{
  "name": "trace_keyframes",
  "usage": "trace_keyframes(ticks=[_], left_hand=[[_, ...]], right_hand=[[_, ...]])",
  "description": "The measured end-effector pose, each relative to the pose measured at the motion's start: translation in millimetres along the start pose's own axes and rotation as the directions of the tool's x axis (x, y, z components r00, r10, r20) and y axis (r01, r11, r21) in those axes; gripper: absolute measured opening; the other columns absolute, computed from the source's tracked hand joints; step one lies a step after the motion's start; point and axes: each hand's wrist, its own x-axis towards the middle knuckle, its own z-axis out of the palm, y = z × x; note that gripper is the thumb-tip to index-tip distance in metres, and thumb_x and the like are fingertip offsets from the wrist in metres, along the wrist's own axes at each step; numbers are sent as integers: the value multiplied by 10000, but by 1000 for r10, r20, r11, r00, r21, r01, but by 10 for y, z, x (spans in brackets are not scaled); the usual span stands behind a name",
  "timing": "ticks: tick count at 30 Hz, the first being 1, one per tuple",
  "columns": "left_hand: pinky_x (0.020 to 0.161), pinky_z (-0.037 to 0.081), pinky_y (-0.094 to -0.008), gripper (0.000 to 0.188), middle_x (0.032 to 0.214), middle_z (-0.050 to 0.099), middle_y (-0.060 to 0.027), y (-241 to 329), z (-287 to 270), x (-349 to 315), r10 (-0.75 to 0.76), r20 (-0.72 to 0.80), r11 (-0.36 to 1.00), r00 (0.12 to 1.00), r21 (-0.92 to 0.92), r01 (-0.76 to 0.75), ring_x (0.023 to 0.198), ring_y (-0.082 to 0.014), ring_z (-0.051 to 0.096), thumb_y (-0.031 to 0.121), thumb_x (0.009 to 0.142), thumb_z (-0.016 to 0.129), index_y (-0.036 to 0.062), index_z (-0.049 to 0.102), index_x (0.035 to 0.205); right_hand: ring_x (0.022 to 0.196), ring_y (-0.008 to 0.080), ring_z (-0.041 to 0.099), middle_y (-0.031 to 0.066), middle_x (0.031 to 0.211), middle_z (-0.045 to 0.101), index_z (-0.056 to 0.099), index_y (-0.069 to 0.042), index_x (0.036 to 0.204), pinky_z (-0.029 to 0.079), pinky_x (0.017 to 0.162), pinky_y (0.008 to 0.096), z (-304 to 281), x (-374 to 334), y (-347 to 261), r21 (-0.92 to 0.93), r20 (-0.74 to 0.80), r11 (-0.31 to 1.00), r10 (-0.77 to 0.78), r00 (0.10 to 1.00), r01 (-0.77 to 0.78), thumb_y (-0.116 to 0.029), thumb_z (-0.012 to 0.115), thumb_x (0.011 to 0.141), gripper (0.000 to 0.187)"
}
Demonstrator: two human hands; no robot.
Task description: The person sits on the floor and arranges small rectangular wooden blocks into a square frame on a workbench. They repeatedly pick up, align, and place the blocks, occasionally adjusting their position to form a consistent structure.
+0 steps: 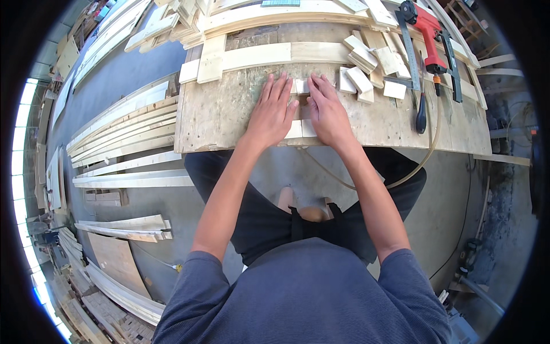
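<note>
Head view: I have both hands at 12 o'clock, over the near part of the wooden workbench (215, 112). My left hand (272, 109) lies palm down, fingers straight and nearly together, thumb spread toward the right hand; it is unclosed, with no grip visible. My right hand (329, 112) has its fingers extended close together and its thumb turned inward. I cannot tell whether it has hold of a piece; its underside is hidden. The work sits between the hands: small upper wood pieces (302, 86) beside the fingertips and lower wood pieces (301, 129) near the wrists, partly covered.

A long plank (258, 56) lies beyond the fingertips at 12 o'clock. Loose wood blocks (360, 80) occupy 1 o'clock. The red nail gun (428, 34) is between 1 and 2 o'clock; the screwdriver (421, 114) is at 2 o'clock.
</note>
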Motion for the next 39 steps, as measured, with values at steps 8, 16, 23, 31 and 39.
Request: trace_keyframes(ticks=[8, 16, 23, 31, 39], left_hand=[[1360, 295, -537, 588, 1732, 422, -227, 11, -26, 18, 24, -21, 1000, 1000, -5, -24, 1652, -479, 308, 309, 1185, 490, -18, 433, 1670], [1358, 303, -533, 584, 1732, 424, -220, 9, -28, 24, 36, -9, 999, 999, 10, -36, 1651, -472, 310, 301, 1183, 494, -15, 439, 1671], [1400, 198, -511, 718, 1829, 306, -186, -16, -81, 37, -38, 96, 998, 995, -42, 42, 1715, -420, 199, 513, 1219, 321, 28, 353, 1748], [1378, 264, -503, 656, 1752, 431, -149, -372, -553, -105, -237, -176, 954, 955, -227, 195, 1646, -365, 358, 545, 1215, 321, 142, 457, 1715], [1190, 448, -526, 424, 1473, 628, -127, -870, -548, -524, -165, -297, 976, 940, 91, 200, 1389, -362, 566, 331, 1141, 585, 115, 653, 1499]], right_hand=[[1580, 422, 466, 213, 1616, 583, 657, 36, 1502, 428, 1285, 490, -42, 19, -16, 84, -51, 996, 23, 998, -18, -88, 667, 1047, 472], [1575, 436, 470, 233, 1592, 600, 662, 46, 1492, 426, 1283, 501, -13, 11, 8, 71, -80, 998, 9, 997, -3, -111, 675, 1054, 465], [1579, 437, 468, 244, 1600, 599, 680, 32, 1488, 385, 1311, 500, -29, 0, 33, 143, -65, 990, 27, 998, -17, -241, 605, 1127, 459], [1472, 347, 584, 227, 1511, 666, 738, -26, 1445, 423, 1271, 451, -609, -49, 107, 383, -256, 923, 149, 955, -41, -273, 585, 1144, 419], [1185, 314, 679, 146, 1248, 699, 766, -30, 1335, 530, 1082, 439, -932, -201, 723, 40, -398, 973, 224, 889, -227, -162, 699, 1067, 306]])
